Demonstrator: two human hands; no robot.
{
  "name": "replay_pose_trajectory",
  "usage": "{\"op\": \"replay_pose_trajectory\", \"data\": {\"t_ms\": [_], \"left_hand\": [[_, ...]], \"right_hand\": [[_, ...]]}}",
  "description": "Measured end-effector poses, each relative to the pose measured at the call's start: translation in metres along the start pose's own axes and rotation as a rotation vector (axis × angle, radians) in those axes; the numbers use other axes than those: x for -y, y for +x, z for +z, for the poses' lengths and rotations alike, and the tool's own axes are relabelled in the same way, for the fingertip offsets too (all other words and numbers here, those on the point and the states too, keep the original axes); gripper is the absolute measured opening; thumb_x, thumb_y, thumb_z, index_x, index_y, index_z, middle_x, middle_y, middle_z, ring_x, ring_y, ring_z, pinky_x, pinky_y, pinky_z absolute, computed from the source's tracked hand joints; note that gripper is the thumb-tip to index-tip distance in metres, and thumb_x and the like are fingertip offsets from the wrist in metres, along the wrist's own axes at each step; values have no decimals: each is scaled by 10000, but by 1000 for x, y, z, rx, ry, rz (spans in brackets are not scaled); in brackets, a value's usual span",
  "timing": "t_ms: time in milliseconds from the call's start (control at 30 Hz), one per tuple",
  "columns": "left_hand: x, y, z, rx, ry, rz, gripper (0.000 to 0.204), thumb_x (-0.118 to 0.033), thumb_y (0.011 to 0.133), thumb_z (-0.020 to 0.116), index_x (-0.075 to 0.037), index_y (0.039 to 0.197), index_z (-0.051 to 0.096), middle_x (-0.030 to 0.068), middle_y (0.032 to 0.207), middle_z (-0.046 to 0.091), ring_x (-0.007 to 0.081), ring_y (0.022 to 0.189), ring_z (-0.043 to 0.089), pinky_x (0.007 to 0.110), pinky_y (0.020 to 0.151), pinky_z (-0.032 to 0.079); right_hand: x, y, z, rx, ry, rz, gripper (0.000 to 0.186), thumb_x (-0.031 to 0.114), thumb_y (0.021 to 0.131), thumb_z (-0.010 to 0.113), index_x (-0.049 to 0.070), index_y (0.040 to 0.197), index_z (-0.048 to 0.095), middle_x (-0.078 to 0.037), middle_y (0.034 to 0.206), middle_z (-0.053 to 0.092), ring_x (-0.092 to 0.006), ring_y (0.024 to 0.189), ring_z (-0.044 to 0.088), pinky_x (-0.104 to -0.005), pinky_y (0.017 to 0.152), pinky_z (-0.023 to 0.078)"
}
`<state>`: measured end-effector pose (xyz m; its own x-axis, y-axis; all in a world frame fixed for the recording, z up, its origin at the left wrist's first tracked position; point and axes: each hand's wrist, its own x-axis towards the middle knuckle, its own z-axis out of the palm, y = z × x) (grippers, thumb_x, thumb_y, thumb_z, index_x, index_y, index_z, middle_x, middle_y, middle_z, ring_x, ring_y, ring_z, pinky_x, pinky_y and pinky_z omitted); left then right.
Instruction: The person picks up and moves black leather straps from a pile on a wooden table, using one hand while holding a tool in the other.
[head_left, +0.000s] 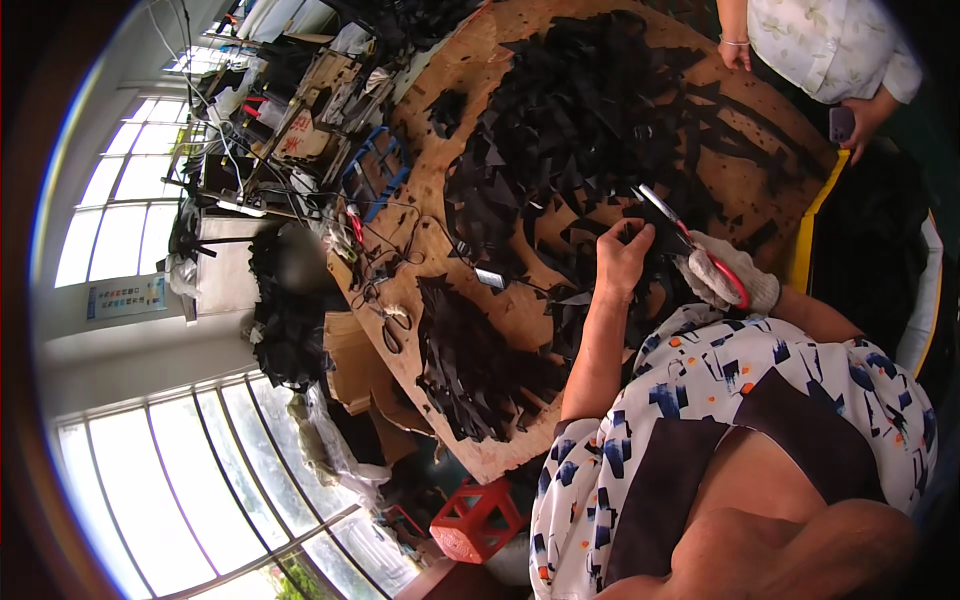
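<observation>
My right hand (733, 274), in a whitish knit glove, grips a pair of scissors (657, 204) with red handles. Their blades point up and left over the black cut pieces. Just left of them, my bare left hand (622, 262) is closed, thumb and forefinger pinching a black piece (661, 243) that looks like fabric. Its lower part blends into the dark material between my hands. Beyond both hands a large heap of black scraps (560, 120) spreads over the wooden table (470, 455). A smaller pile of black strips (465, 360) lies left of my forearm.
Across the table stands another person (825, 45), one hand at the table edge and the other holding a phone (842, 123). A yellow-edged container (818, 215) with dark contents is at right. A blue plastic basket (378, 172), black-handled scissors (397, 330) and a red stool (475, 525) are left.
</observation>
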<state>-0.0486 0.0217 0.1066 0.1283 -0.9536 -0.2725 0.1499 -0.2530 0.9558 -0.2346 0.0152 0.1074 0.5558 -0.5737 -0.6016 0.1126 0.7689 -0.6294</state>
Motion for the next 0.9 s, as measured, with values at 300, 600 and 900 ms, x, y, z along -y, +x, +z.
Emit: {"op": "replay_pose_trajectory", "data": {"t_ms": [300,600,900], "left_hand": [[15,-5,-2,12,21,-47,141,-99,783,628,27,847,618,-4,728,571,53,662,494,195,602,404],[18,-11,11,-119,290,142,223,-168,816,600,35,906,610,0,715,560,55,657,469,214,593,398],[-40,-53,-78,-474,-273,300,302,-317,890,503,-16,916,514,82,687,569,206,671,586,346,661,484]], "right_hand": [[14,7,-3,203,376,-32,403,421,898,419,58,1055,494,-21,530,502,-119,363,469,-254,317,408],[2,-1,24,-323,-1247,-574,426,130,749,620,85,1128,430,-100,770,590,-281,690,609,-361,631,492],[18,11,28,-82,752,-26,195,211,924,432,46,866,521,-2,676,465,-68,571,436,-205,500,402]]}}
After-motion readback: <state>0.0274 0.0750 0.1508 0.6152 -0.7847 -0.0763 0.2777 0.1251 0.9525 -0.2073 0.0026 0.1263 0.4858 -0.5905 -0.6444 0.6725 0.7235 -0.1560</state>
